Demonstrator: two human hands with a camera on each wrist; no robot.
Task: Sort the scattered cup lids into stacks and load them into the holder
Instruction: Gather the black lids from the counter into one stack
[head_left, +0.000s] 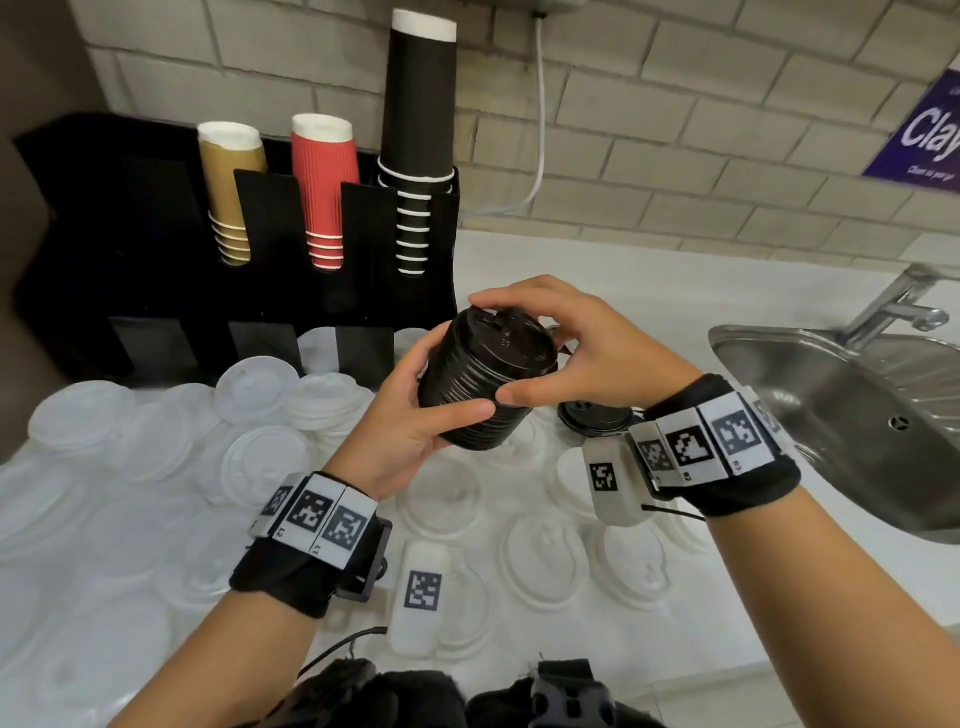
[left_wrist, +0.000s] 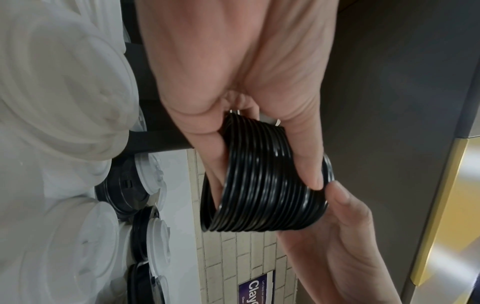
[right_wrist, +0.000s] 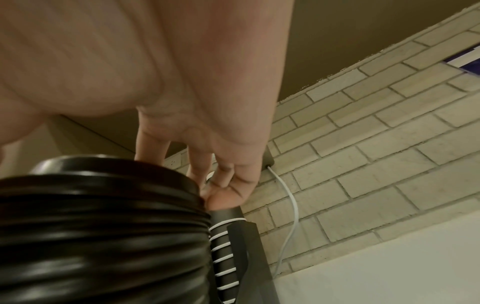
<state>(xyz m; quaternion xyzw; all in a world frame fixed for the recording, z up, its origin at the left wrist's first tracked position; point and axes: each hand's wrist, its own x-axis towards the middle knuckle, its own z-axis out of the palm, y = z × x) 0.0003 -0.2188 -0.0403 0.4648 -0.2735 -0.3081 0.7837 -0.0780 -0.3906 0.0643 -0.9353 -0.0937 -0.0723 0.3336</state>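
Counter (head_left: 675, 270) lid-strewn | both hands grip black lid stack (head_left: 483, 384) aloft

So the tally: three stacks of paper cups in the holder (head_left: 156, 218), one gold (head_left: 228, 187), one red (head_left: 324, 187), one black (head_left: 418, 130). One stack of black lids (head_left: 483, 384), two hands on it. Loose white lids (head_left: 540, 561) on the surface, way too overlapped to count. One sink (head_left: 852, 415).
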